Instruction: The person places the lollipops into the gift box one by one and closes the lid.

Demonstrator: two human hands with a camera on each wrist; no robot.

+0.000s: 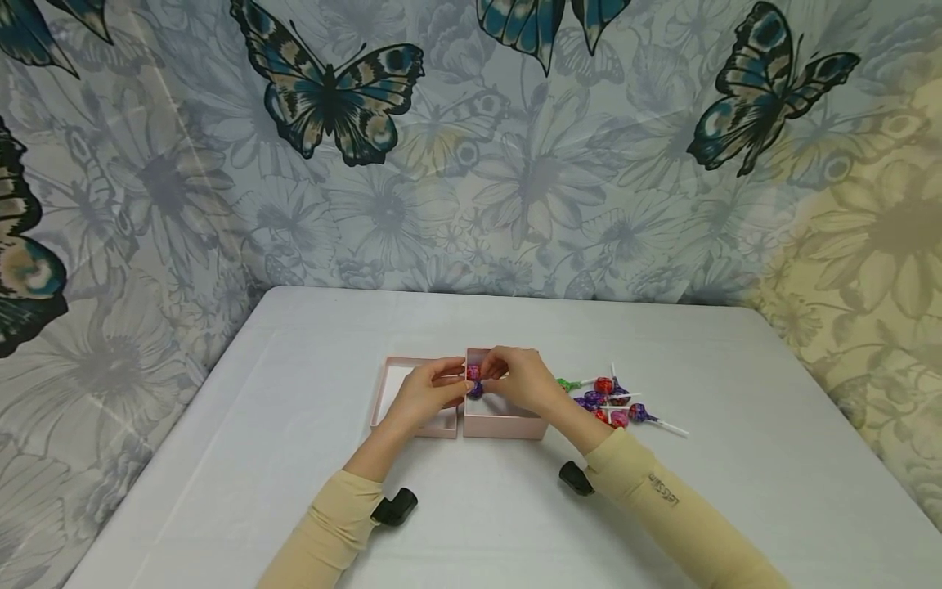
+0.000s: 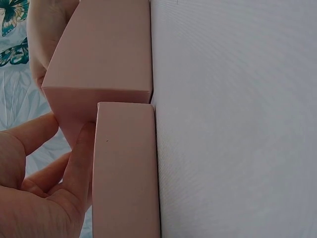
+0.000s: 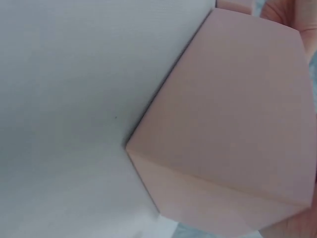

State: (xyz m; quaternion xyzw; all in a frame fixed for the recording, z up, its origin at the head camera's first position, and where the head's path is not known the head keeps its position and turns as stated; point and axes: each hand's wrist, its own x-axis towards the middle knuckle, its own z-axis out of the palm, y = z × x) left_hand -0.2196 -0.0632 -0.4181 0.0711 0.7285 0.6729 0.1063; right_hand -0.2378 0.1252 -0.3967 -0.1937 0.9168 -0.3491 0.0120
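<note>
A pink box [image 1: 504, 427] stands on the table with its top uncovered, a red-pink lollipop [image 1: 473, 372] and a purple lollipop [image 1: 476, 391] at its left end. Over the box, my right hand [image 1: 524, 378] has thumb and fingers bent together and pinches a lollipop at that end; the stick is hidden by the hand. My left hand [image 1: 427, 394] holds the box's left wall, thumb over the rim close to the purple lollipop. In the left wrist view, a finger [image 2: 81, 153] touches the outside of that wall. The right wrist view shows mainly the box's outer side [image 3: 233, 109].
Left of the box lies a shallow pink lid [image 1: 378, 393], partly under my left arm. Several wrapped lollipops [image 1: 603, 401] are heaped to the right, one stick [image 1: 671, 428] pointing outward. The white tablecloth [image 1: 471, 523] reaches toward a butterfly-patterned backdrop [image 1: 471, 204].
</note>
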